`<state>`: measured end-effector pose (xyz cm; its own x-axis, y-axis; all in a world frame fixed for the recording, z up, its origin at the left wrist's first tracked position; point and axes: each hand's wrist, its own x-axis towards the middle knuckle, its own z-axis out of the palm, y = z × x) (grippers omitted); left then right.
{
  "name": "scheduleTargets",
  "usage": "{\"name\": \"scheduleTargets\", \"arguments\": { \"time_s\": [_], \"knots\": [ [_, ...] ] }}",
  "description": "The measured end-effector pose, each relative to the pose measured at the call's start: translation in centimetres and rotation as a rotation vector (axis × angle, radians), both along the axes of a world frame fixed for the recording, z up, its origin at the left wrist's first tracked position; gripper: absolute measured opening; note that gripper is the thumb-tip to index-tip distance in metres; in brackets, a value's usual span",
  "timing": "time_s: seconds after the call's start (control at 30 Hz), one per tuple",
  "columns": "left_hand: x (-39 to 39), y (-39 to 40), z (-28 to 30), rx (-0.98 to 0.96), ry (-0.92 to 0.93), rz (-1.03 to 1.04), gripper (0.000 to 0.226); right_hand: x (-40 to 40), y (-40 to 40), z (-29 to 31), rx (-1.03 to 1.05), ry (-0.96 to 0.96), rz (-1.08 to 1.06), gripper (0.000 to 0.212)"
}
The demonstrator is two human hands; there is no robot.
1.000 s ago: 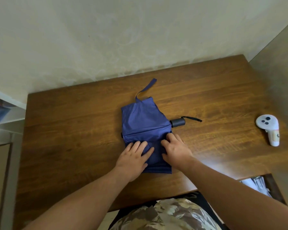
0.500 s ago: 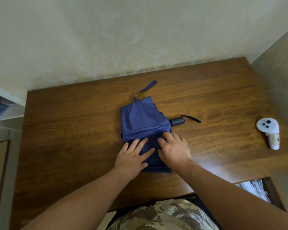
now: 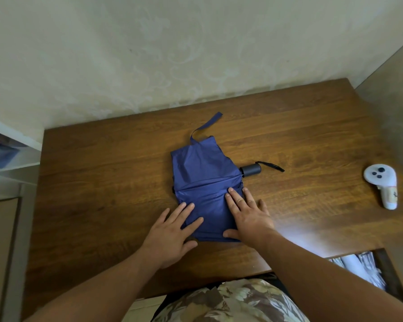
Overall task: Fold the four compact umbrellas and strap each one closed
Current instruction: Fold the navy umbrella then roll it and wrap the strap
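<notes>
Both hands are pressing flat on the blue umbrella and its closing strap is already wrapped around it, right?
Not quite: in the head view both hands, left and right, press flat on the blue fabric umbrella, but its blue strap lies loose on the wooden table.

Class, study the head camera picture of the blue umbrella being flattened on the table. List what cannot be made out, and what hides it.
- Head view: the canopy of the blue umbrella covers its shaft and ribs; only the handle shows.
- The fabric under the left hand and right hand is hidden by them.
- The strap: its fastener is too small to tell.
- The other three umbrellas are out of frame.
- The papers are cut off by the table edge.
</notes>
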<state>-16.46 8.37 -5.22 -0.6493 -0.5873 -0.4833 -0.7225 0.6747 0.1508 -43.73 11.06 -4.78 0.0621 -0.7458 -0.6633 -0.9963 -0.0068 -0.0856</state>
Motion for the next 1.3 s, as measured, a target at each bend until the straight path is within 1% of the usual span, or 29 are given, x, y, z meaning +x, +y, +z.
{"name": "scheduleTargets", "arguments": {
  "time_s": [0.07,0.13,0.17,0.2,0.27,0.3,0.37,0.47,0.57,0.63,0.83,0.93,1.0,1.1,1.13,1.23,1.3],
  "knots": [
    [-0.8,-0.7,0.8,-0.057,0.056,0.04,0.058,0.1,-0.1,0.1,0.009,0.004,0.001,0.118],
    [-2.7,-1.7,1.1,-0.159,0.155,0.098,0.044,0.0,-0.1,0.2,0.016,0.006,0.0,0.119],
    [-3.8,-2.2,1.1,-0.196,0.214,0.121,0.042,0.0,-0.2,0.2,0.017,0.006,0.003,0.119],
    [-4.9,-2.7,1.0,-0.204,0.261,0.123,0.045,0.0,-0.2,0.2,0.016,0.008,0.005,0.119],
    [-7.0,-3.3,0.9,-0.134,0.291,0.063,0.055,-0.1,-0.2,0.2,0.018,0.017,0.008,0.119],
    [-7.5,-3.4,0.7,-0.094,0.265,0.026,0.06,-0.2,-0.2,0.3,0.019,0.021,0.01,0.119],
    [-6.9,-3.1,0.1,-0.086,0.166,-0.04,0.067,-0.2,-0.2,0.2,0.012,0.026,0.012,0.119],
    [-2.9,-1.9,-1.4,-0.105,0.046,-0.09,0.071,-0.4,-0.1,0.0,0.004,0.032,0.02,0.118],
    [0.6,-0.4,-2.7,-0.107,-0.003,0.017,0.069,-0.5,0.0,-0.3,-0.003,0.036,0.03,0.118],
    [1.1,0.1,-2.6,-0.093,-0.031,0.06,0.067,-0.6,0.0,-0.2,-0.003,0.037,0.036,0.117],
    [0.4,-0.1,-1.2,-0.042,-0.015,0.061,0.068,-0.5,-0.1,-0.1,0.013,0.039,0.035,0.118],
    [0.0,-0.1,-0.2,-0.017,0.027,0.119,0.066,-0.5,-0.1,-0.1,0.024,0.028,0.031,0.118],
    [-1.2,-0.3,0.7,-0.085,0.063,0.165,0.06,-0.5,-0.1,-0.1,0.026,0.021,0.029,0.118],
    [-4.1,-1.5,1.1,-0.218,0.064,0.187,0.04,-0.4,-0.2,0.1,0.032,0.016,0.021,0.118],
    [-4.9,-2.0,1.2,-0.217,0.051,0.207,0.039,-0.4,-0.2,0.2,0.037,0.016,0.018,0.118],
    [-5.9,-2.7,1.0,-0.172,-0.023,0.258,0.072,-0.2,-0.2,0.3,0.038,0.014,0.013,0.117],
    [-5.3,-2.3,0.5,-0.168,-0.032,0.245,0.083,-0.3,-0.2,0.3,0.041,0.018,0.016,0.117]
  ]
}}
